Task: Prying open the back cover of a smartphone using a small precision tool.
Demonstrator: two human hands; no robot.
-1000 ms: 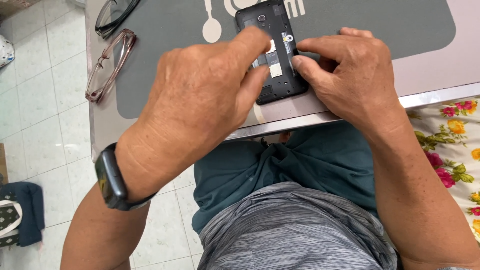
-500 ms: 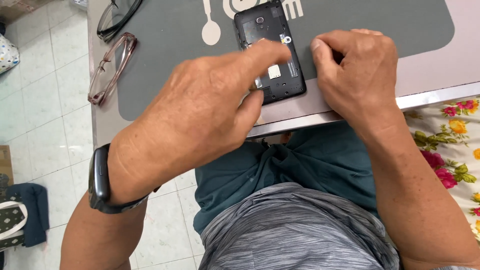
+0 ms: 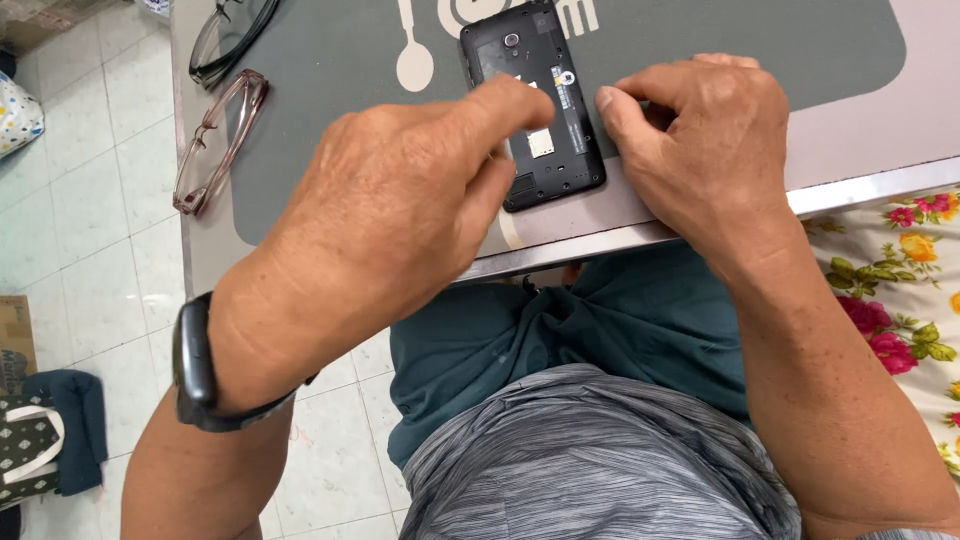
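head view: a black phone (image 3: 532, 105) with its back cover off lies on the grey mat (image 3: 330, 110) at upper centre. left hand (image 3: 400, 210) presses a fingertip into it, holding nothing; right hand (image 3: 700, 140) is curled narrow at its edge, seemingly steadying it.

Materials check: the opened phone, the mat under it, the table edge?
Phone: looks like matte black plastic, back cover off, small moulded recesses and a pale card slot showing. Mat: grey, flat, dull, with printed white cutlery shapes; probably vinyl or rubber, cannot tell which. Table edge: bright silvery strip with a sheen, likely metal trim. The left hand hovers over the phone.
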